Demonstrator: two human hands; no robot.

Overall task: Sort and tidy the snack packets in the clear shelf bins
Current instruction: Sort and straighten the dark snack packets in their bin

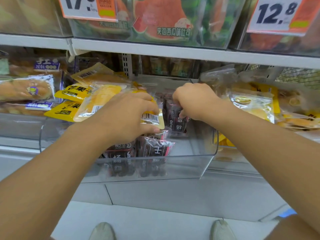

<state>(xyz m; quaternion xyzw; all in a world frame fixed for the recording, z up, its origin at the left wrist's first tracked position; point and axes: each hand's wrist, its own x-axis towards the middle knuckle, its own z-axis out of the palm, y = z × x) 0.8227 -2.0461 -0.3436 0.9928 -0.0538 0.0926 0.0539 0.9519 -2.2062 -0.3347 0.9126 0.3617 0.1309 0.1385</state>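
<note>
One clear plastic shelf bin [190, 163] sits at the centre of the lower shelf and serves as the reference point. Inside it, at least four dark maroon snack packets with white characters [152, 151] are countable: two upright against the front wall and two or more further back; the exact total cannot be fixed, as both hands cover the middle of the bin.

The left hand [128, 116] is over the bin's left half, its fingers and thumb curled round the barcode end of a yellow and clear dried-fruit packet [102, 99]; this packet lies across the bin's left rim. The right hand [192, 101] is inside the bin towards its rear, fingers bent down onto a dark maroon packet [176, 116]; whether it actually grips the packet cannot be told, since the fingertips are hidden.

Left of the bin, three further yellow packets [72, 92] are stacked loosely, with bread rolls in clear wrappers [26, 89] beyond. Right of the bin lies a heap of yellow and clear packets [254, 104], blurred, count uncertain.

Above the bin, two white price tags [277, 14] are both cut off by the frame edge. Below it, two pale shoe tips [103, 230] show on the floor.
</note>
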